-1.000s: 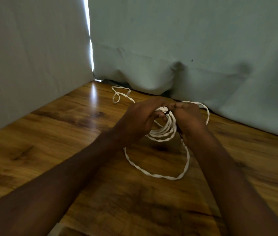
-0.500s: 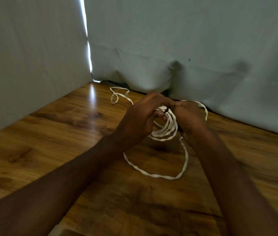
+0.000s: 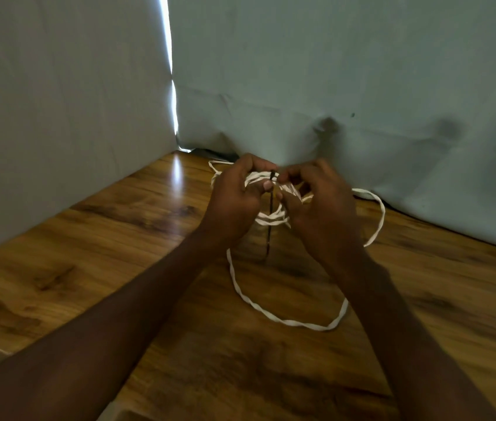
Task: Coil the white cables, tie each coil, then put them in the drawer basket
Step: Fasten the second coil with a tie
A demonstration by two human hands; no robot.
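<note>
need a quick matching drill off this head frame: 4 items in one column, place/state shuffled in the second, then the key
Column 1
1. left hand
2. thin dark tie strip
3. loose loop of white twisted cable
4. pale cloth backdrop

Column 2
A. lies flat on the wooden tabletop, nearest the camera
B. hangs straight down between the two hands
C. stands behind the table
D. grips the bundled white coil from the left

Pairs: 1-D, 2-B, 3-A, 4-C
</note>
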